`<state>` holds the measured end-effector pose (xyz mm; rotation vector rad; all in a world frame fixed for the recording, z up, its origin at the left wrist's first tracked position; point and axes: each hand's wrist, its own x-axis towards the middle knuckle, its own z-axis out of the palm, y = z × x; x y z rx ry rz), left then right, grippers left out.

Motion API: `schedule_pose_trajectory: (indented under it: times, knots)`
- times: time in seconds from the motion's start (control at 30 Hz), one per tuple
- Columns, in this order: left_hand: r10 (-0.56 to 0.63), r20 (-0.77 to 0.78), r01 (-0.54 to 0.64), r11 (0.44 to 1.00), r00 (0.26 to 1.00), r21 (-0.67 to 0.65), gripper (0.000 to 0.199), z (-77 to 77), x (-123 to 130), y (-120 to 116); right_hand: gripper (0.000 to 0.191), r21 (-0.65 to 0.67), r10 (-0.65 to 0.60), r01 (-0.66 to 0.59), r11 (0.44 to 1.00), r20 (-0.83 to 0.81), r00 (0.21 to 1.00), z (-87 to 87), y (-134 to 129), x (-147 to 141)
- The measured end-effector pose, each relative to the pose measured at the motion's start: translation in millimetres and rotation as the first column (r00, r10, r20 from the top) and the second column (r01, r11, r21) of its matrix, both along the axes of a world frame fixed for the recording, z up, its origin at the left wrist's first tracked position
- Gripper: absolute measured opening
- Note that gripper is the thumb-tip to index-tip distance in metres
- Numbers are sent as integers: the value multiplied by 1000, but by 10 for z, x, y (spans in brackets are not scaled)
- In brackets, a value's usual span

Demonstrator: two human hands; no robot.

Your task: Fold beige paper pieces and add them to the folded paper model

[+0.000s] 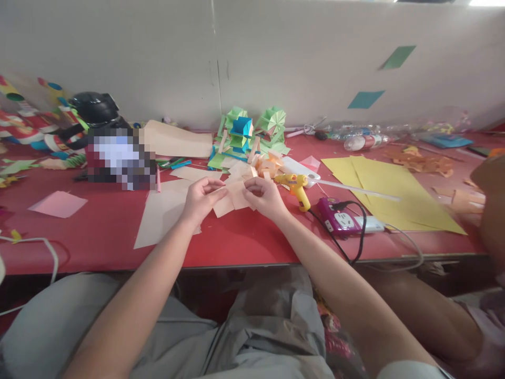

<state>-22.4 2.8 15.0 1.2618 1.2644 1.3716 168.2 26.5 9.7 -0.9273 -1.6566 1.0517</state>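
Observation:
My left hand and my right hand pinch a creased piece of pale paper between them, low over the red table. Each thumb and fingertips close on one side of it. Just right of my right hand lies a yellow hot glue gun with a long glue stick at its back. A larger cream sheet lies flat under and beside my left hand. Beyond my hands are peach folded paper pieces and green and blue folded paper models.
A purple power strip with plugged cables sits at front right, before yellow sheets. Plastic bottles lie at the back. Pink paper is on the left. Another person's arm is at the right edge.

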Motion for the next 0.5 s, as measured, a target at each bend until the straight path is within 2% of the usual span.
schedule_pose_trajectory:
  times: [0.13, 0.27, 0.5]
  knots:
    - [-30, -22, 31, 999, 999, 27, 32, -2, 23, -15, 26, 75, 44, -50, 996, 83, 996, -13, -9, -14]
    - [-48, -26, 48, 999, 999, 21, 32, -5, 77, -26, 35, 168, -35, 1, 986, 202, 979, -42, 1, -21]
    - [-37, -58, 36, 999, 998, -6, 23, -9, 108, -30, 38, 211, -69, 24, 977, 206, 976, -17, -24, -34]
